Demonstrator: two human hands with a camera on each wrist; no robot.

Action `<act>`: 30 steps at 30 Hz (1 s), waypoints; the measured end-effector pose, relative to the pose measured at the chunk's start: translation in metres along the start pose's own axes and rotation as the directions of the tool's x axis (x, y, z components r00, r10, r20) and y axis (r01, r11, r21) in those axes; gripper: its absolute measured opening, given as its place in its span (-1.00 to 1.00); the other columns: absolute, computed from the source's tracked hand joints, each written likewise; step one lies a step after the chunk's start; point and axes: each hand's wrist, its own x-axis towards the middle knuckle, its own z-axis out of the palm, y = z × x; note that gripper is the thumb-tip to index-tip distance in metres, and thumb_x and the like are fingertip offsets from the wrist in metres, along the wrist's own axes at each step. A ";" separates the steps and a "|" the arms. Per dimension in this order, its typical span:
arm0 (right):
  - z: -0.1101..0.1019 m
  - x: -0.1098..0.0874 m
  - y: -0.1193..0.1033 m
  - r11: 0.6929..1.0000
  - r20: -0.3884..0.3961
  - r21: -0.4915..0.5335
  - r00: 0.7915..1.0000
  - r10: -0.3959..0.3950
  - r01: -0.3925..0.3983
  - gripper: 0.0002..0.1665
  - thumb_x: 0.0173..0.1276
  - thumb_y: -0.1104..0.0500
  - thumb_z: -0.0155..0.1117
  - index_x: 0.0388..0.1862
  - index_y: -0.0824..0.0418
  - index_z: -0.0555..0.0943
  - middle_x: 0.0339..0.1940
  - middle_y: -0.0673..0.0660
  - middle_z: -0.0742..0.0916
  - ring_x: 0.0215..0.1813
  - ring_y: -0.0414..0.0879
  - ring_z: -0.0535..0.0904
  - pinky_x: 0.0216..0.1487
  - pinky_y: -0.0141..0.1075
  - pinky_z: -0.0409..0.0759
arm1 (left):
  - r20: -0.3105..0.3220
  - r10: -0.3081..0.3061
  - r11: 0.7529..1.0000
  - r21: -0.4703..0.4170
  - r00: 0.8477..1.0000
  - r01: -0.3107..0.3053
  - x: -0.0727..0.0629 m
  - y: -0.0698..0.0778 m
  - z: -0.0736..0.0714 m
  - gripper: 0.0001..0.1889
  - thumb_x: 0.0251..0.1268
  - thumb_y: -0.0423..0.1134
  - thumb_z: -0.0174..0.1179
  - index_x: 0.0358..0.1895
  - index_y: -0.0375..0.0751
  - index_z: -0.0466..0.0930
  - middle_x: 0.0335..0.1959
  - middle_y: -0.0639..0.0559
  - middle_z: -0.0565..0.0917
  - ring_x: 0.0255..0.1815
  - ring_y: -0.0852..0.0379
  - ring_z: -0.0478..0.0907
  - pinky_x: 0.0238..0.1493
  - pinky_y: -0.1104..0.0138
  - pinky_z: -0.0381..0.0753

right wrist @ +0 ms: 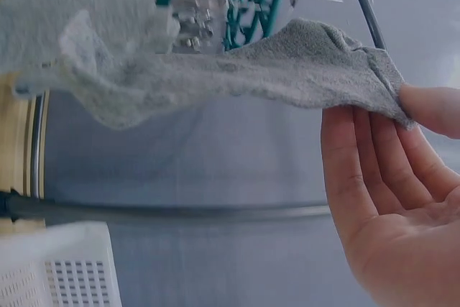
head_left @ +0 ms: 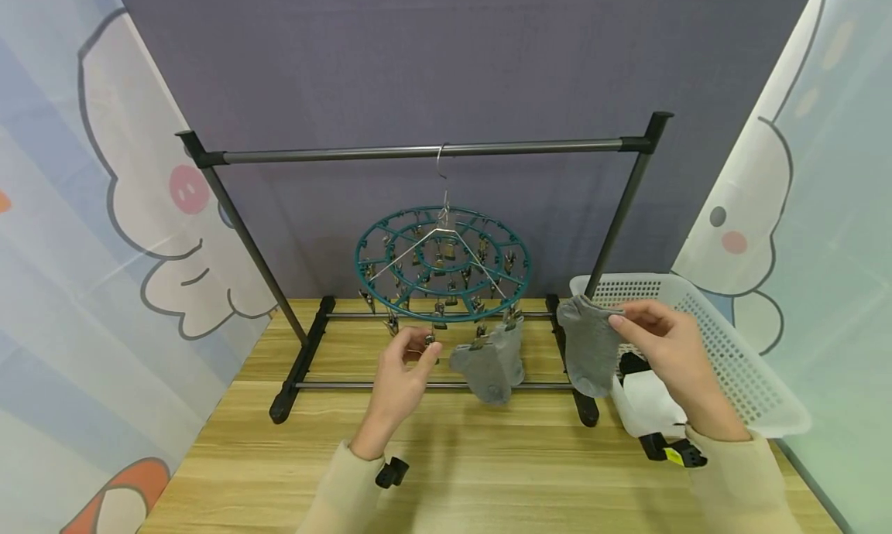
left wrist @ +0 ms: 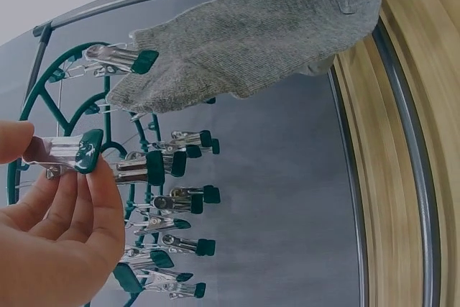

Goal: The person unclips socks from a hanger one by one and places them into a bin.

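Observation:
My left hand (head_left: 400,379) pinches a metal clip (left wrist: 61,152) with green tips, at the front of a round green clip hanger (head_left: 359,255). Thumb and fingers of my right hand (head_left: 672,356) hold a grey sock (head_left: 588,352) by one edge, and it dangles to the hanger's right. In the right wrist view, that sock stretches leftward from my fingertips (right wrist: 406,106). Grey sock fabric (head_left: 491,364) hangs from clips on the hanger's front right; whether it is one sock or two I cannot tell. Several other clips (left wrist: 187,246) dangle with nothing in them.
The hanger hooks over the top bar (head_left: 334,155) of a dark metal rack on a wooden table (head_left: 488,472). At right, a white perforated basket (head_left: 746,364) holds white and black fabric (head_left: 651,402). A grey cloth (head_left: 446,62) hangs behind the rack.

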 end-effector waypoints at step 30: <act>-0.057 -0.016 0.097 0.923 -0.139 -0.197 0.942 0.306 -0.329 -0.44 0.53 -0.03 0.25 0.18 0.44 0.54 -0.29 -0.30 0.65 -0.35 -0.38 0.63 -0.31 -0.49 0.63 | -0.023 -0.015 1.000 -0.007 1.000 0.015 -0.001 -0.003 -0.002 -0.72 0.50 -0.17 0.24 0.12 -0.24 0.62 -0.19 -0.04 0.63 -0.14 0.05 0.61 0.05 0.14 0.62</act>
